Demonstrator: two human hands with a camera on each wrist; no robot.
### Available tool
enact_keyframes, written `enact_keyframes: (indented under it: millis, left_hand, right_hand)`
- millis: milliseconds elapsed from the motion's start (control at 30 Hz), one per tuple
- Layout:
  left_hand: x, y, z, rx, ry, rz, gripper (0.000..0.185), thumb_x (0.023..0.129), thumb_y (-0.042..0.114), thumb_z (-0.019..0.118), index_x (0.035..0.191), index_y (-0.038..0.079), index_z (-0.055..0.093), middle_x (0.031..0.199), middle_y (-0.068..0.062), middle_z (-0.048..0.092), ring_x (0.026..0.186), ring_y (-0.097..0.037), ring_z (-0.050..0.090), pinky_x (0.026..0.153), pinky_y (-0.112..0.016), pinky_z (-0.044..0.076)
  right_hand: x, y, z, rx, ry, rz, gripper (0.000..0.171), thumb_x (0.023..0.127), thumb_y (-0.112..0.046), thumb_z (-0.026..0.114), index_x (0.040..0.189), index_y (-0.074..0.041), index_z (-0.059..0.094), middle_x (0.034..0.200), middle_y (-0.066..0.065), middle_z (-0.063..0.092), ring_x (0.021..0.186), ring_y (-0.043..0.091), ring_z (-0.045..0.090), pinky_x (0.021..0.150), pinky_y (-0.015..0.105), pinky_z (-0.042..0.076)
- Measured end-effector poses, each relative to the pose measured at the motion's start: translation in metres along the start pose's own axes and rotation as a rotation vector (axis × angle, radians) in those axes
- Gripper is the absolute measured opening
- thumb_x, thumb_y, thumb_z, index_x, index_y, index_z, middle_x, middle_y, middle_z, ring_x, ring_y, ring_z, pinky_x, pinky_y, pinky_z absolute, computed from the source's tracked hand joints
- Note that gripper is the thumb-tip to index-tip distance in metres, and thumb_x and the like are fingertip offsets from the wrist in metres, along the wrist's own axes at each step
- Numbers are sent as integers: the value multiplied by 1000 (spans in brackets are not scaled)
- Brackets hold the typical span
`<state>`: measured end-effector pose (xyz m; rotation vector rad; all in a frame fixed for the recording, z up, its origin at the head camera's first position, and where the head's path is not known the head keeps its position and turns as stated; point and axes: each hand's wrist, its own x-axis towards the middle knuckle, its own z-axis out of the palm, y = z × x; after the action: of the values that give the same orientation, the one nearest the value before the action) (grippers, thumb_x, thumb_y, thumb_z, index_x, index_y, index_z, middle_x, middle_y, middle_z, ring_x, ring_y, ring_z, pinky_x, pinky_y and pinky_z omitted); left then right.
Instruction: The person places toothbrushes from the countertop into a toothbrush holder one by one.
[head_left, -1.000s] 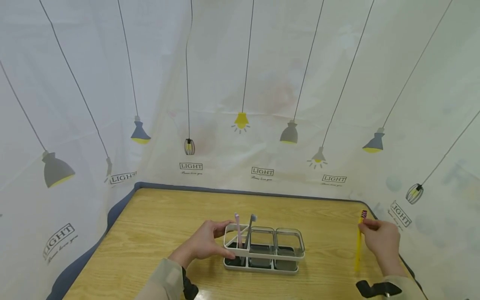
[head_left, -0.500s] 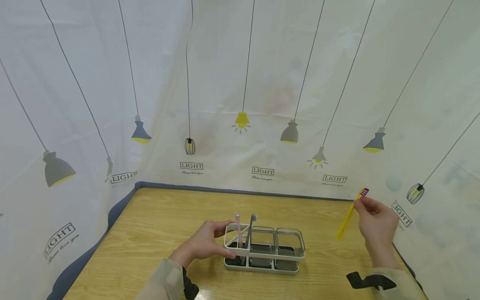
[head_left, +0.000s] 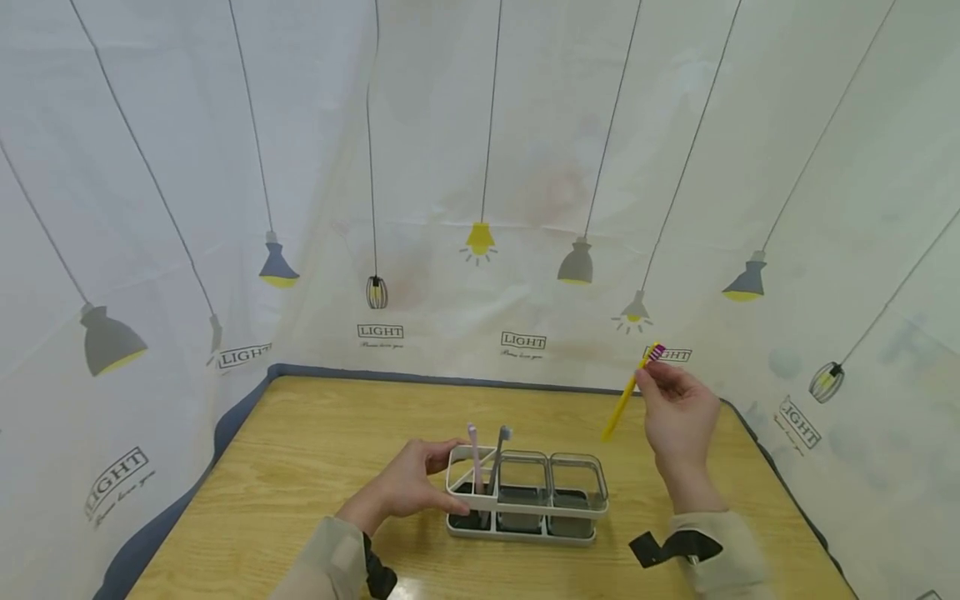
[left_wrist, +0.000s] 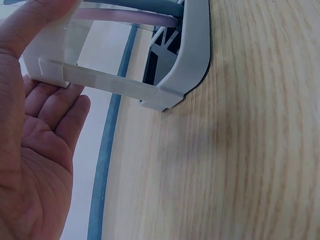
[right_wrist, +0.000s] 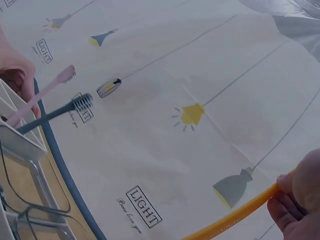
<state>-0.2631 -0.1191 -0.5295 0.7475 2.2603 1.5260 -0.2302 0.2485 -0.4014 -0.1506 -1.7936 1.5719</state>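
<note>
Nearest the camera, the left hand rests against the left end of the white organizer, its thumb over the top rail and its fingers lying fairly straight against the outer wall, bracing the rack rather than gripping it hard. The organizer sits on the wooden table and is divided into three compartments in a row. The leftmost one already holds a pink toothbrush and a grey toothbrush, both standing bristles up and leaning slightly; the middle and right compartments look unfilled, as far as the head view shows.

Farther back and higher, the right hand pinches a yellow toothbrush just below its pink-bristled head, fingertips closed round the neck, the handle hanging down and to the left in the air above the organizer's right end (well clear of the rack and touching nothing else). Behind everything hangs a pale curtain printed with lamps.

My reading is that the carry is in hand, with the brush brought over toward the rack. The next move seems to call for tipping the handle nearer vertical, lining its end over a compartment, and lowering it inside while the rack is steadied.
</note>
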Motion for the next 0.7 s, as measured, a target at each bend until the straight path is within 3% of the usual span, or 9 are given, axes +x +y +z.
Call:
enact_keyframes:
  millis: [200, 467, 700]
  left_hand:
    - [-1, -2, -1, 5, -2, 14, 95, 76, 35, 99, 157, 15, 53, 157, -5, 53, 141, -24, 53, 113, -43, 47]
    - [-1, -1, -1, -8, -8, 16, 95, 76, 34, 99, 157, 14, 53, 158, -8, 51, 142, -26, 53, 114, -47, 45]
    - [-1, -1, -1, -12, -7, 27, 96, 75, 33, 99, 157, 13, 52, 158, -8, 51, 142, -27, 52, 114, -44, 46]
  right_hand:
    - [-13, -14, 27, 64, -40, -65, 16, 94, 5, 77, 106, 15, 73, 100, 22, 72, 83, 11, 69, 73, 15, 57]
    - [-25, -34, 49, 120, -101, -39, 16, 95, 5, 76, 108, 13, 73, 103, 20, 72, 88, 14, 70, 77, 17, 59]
    - [-38, -49, 69, 206, -166, -64, 15, 94, 7, 77, 107, 13, 72, 103, 21, 73, 89, 18, 70, 79, 20, 60]
